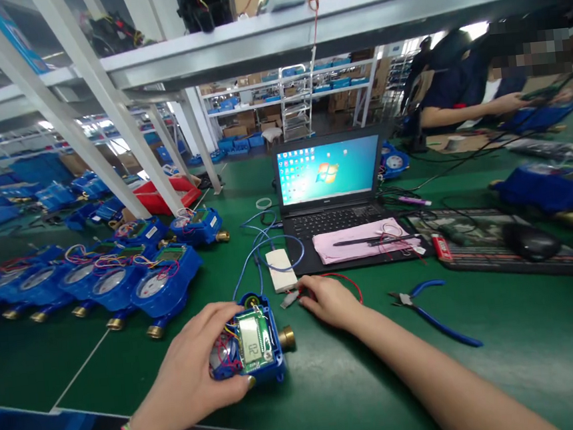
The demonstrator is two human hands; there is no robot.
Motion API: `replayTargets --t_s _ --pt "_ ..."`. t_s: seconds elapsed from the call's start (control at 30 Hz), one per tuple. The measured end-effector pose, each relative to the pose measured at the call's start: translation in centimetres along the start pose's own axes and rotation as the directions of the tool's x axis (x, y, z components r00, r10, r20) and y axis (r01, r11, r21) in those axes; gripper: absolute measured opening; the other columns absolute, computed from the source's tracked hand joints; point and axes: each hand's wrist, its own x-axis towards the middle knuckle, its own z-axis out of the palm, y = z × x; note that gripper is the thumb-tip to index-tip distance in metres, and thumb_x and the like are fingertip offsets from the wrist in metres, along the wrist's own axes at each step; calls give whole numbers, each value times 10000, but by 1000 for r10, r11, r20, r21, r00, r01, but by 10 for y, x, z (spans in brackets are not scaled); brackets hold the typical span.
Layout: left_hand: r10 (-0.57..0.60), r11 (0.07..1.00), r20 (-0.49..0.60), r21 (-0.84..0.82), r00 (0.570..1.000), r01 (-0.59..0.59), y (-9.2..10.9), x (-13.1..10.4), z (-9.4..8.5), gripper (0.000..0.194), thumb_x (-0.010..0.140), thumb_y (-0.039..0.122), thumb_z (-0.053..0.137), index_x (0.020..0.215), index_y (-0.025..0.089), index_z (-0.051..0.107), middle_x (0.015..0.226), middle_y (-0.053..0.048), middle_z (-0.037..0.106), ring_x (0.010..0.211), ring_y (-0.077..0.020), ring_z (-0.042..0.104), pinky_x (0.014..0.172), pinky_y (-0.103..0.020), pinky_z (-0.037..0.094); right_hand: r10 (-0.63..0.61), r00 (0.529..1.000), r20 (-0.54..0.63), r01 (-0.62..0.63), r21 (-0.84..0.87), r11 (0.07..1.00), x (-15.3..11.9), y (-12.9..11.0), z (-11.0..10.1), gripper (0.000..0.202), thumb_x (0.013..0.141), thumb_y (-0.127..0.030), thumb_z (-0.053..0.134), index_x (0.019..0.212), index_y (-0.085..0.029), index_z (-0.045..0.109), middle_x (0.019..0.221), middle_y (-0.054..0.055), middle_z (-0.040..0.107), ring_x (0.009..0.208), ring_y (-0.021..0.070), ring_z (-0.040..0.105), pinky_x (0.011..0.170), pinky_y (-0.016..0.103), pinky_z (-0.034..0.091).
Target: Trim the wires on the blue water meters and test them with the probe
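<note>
A blue water meter (pixel 278 359) with its cover off stands on the green bench, and my left hand (pixel 199 363) is wrapped round its near left side. Its circuit board carries a small LCD display (pixel 250 340) with digits on it, and red and yellow wires show beside the board. A brass pipe end (pixel 286 337) sticks out to the right. My right hand (pixel 331 301) rests on the bench, thumb and fingers pinched at a small grey plug connector (pixel 288 300) with a red wire. Just beyond those fingertips lies a white box (pixel 281 269) with a blue cable (pixel 256 244).
Several open blue meters (pixel 166 279) stand in rows at left. A laptop (pixel 330 171) carries a pink cloth (pixel 363 240) with dark pen-like tools. Blue-handled cutters (pixel 425 303), a mouse (pixel 529 240) and a red battery (pixel 440 248) lie at right. Another person (pixel 471 92) works behind.
</note>
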Motion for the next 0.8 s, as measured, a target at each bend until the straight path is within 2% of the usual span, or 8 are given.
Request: replayTargets --t_s 0.13,0.27,0.4,0.47,0.53,0.63,0.73,0.8 --pt "47 999 -11 11 999 -47 13 11 14 659 606 294 640 1232 301 434 1270 -41 463 1113 -291 494 937 -430 440 38 994 -106 -37 16 999 -2 6 1 36 810 -167 599 816 -201 607 708 15 652 651 179 606 582 243 377" --pt "79 997 26 11 997 -80 16 20 19 800 609 306 711 1325 311 353 1369 -61 378 1221 -333 406 1024 -513 369 41 945 -324 -21 65 998 -16 4 -26 51 845 -188 541 818 -213 576 711 -3 631 644 154 587 608 236 403" --pt "101 994 23 -41 995 -100 16 24 12 1005 612 629 750 1408 325 217 1475 -82 198 1310 -391 256 1043 -588 313 -39 869 -493 96 90 991 -35 -16 -54 84 869 -217 489 830 -213 563 740 0 620 659 141 581 639 231 438" --pt "141 987 -47 -76 989 -145 25 26 7 940 659 754 631 1396 307 256 1462 -89 223 1309 -382 250 1051 -577 297 -118 839 -531 186 77 980 -43 -31 -62 89 874 -208 484 830 -210 561 726 -1 610 639 134 570 621 225 440" --pt "181 977 -131 -91 975 -194 41 29 4 699 786 694 545 1324 280 378 1355 -89 376 1243 -334 344 1017 -512 344 -224 802 -553 291 36 956 -48 -45 -67 89 890 -194 484 848 -204 562 711 1 599 626 130 558 598 224 436" --pt "211 967 -217 -95 953 -236 69 32 5 206 949 375 436 978 214 561 982 -53 546 969 -237 485 812 -375 417 -378 740 -557 419 -58 906 -52 -59 -73 84 909 -171 488 905 -195 569 719 17 599 635 137 555 582 237 440" --pt "171 972 -353 -92 920 -216 85 33 9 247 945 213 386 729 180 500 766 -31 501 782 -198 462 665 -329 363 -342 682 -646 454 8 891 -52 -65 -76 70 873 -170 563 917 -211 527 773 17 639 650 137 588 591 238 465" --pt "112 978 -455 -109 884 -180 89 32 11 252 930 196 412 689 179 486 724 -25 483 741 -190 447 635 -323 344 -181 708 -683 438 224 871 -53 -67 -76 105 854 -197 592 860 -219 489 803 17 669 681 140 619 608 236 487"
